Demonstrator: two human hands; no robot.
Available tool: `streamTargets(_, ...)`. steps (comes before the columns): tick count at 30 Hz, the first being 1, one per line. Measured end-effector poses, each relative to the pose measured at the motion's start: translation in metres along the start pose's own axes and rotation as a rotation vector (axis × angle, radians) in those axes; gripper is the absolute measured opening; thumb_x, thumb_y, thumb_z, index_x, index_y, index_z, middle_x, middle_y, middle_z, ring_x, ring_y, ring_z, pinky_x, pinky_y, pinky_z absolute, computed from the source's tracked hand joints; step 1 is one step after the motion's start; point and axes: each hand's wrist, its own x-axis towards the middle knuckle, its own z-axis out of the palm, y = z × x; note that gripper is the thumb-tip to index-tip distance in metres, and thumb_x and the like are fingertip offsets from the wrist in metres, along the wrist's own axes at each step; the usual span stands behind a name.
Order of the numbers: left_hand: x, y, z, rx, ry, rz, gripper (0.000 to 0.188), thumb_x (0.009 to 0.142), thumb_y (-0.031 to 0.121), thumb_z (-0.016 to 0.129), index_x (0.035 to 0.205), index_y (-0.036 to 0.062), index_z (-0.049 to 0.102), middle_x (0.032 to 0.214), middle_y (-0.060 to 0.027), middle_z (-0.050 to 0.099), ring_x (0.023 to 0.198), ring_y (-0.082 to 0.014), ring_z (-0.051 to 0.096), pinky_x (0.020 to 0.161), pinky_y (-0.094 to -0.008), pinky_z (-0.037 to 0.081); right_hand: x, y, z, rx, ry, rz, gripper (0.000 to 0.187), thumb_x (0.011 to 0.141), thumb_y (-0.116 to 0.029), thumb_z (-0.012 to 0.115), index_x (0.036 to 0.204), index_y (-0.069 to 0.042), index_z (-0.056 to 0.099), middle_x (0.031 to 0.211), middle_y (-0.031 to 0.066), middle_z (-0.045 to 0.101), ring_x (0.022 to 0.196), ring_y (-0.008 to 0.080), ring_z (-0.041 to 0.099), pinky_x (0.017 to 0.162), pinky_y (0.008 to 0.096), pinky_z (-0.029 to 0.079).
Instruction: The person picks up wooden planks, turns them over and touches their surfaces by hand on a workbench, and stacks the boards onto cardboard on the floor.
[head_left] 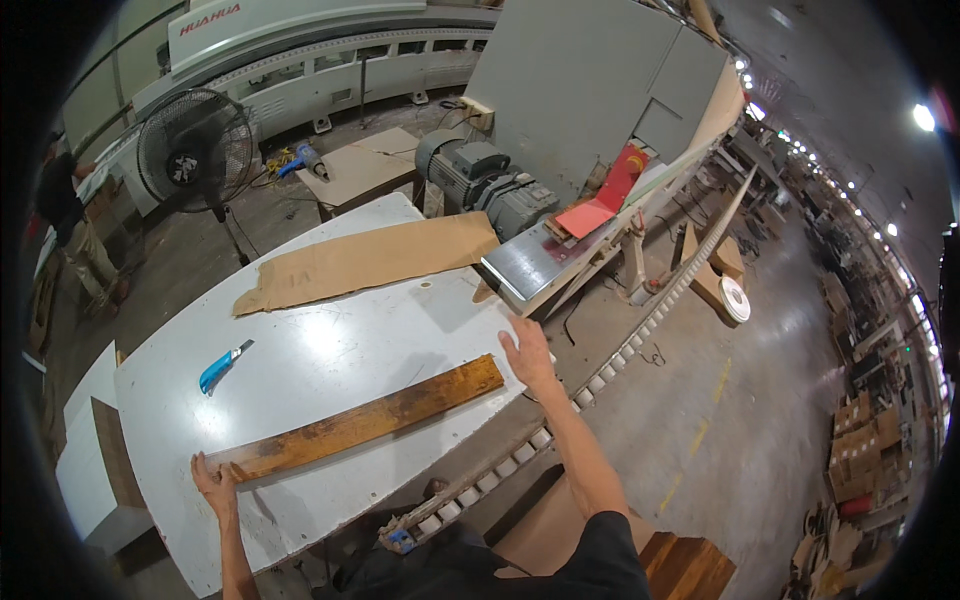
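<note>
A long brown wooden board [365, 415] with dark stains lies slantwise on a white tabletop [330, 350]. My left hand [215, 484] grips the board's left end, its thumb and fingers on either side. Beyond the board's other end, by the table's right edge, is my right hand [530, 352]. Its thumb and fingers are apart and it holds nothing; a small gap separates it from the wood. Farther back on the white top rests a blue utility knife [222, 370] with its blade out.
A flat piece of brown cardboard [370, 262] covers the table's far side. Behind it stand a grey motor [465, 165] and a machine with a metal bed [545, 262]. To the left are a black fan [195, 150] and another person [80, 220]. A roller rail [610, 370] runs along the right.
</note>
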Motion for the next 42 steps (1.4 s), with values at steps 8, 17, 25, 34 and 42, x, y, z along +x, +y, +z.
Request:
streamTargets(8, -0.022, 0.12, 0.018, -0.204, -0.222, -0.031, 0.053, 0.082, 0.015, 0.065, 0.13, -0.0038, 0.054, 0.127, -0.0213, 0.056, 0.118, -0.0319, 0.054, 0.098, -0.0414, 0.044, 0.097, 0.034, -0.008, -0.154, 0.065, -0.183, 0.055, 0.1, -0.036, 0.042, 0.131, 0.009, 0.043, 0.136, 0.028, 0.045, 0.126, 0.0461, 0.041, 0.106, 0.049, 0.035)
streamTargets(17, -0.036, 0.189, 0.066, -0.456, -0.369, -0.142, 0.047, 0.08, 0.008, 0.066, 0.125, -0.003, 0.056, 0.112, -0.0146, 0.063, 0.098, -0.0199, 0.061, 0.084, -0.0319, 0.05, 0.173, 0.128, 0.011, -0.371, -0.055, -0.127, 0.064, 0.1, -0.045, 0.035, 0.142, 0.002, 0.038, 0.15, 0.0204, 0.035, 0.14, 0.0363, 0.029, 0.115, 0.0466, 0.024)
streamTargets(25, -0.027, 0.333, 0.162, -0.73, -0.698, -0.212, 0.044, 0.086, 0.012, 0.067, 0.123, -0.0079, 0.055, 0.101, -0.0138, 0.068, 0.093, -0.0181, 0.064, 0.08, -0.0296, 0.052, 0.167, 0.142, 0.006, -0.429, 0.054, -0.023, 0.057, 0.1, -0.036, 0.041, 0.14, 0.004, 0.04, 0.148, 0.0221, 0.037, 0.14, 0.0376, 0.03, 0.114, 0.0495, 0.023)
streamTargets(34, 0.002, 0.483, 0.288, -1.392, -0.993, -0.734, 0.043, 0.09, 0.02, 0.068, 0.121, -0.006, 0.052, 0.11, -0.015, 0.063, 0.097, -0.0242, 0.064, 0.081, -0.0382, 0.056, 0.11, 0.042, 0.046, -0.403, 0.01, -0.135, 0.057, 0.1, -0.038, 0.04, 0.143, 0.0, 0.038, 0.151, 0.0171, 0.035, 0.143, 0.0335, 0.027, 0.116, 0.0498, 0.019)
streamTargets(42, 0.011, 0.43, 0.241, -1.383, -0.961, -0.687, 0.032, 0.092, 0.011, 0.062, 0.119, -0.0031, 0.056, 0.113, -0.0158, 0.064, 0.097, -0.0287, 0.065, 0.075, -0.0467, 0.059, 0.113, 0.023, 0.035, -0.275, -0.144, -0.28, 0.052, 0.099, -0.038, 0.042, 0.141, -0.008, 0.043, 0.147, 0.0165, 0.04, 0.14, 0.0344, 0.032, 0.113, 0.0504, 0.025)
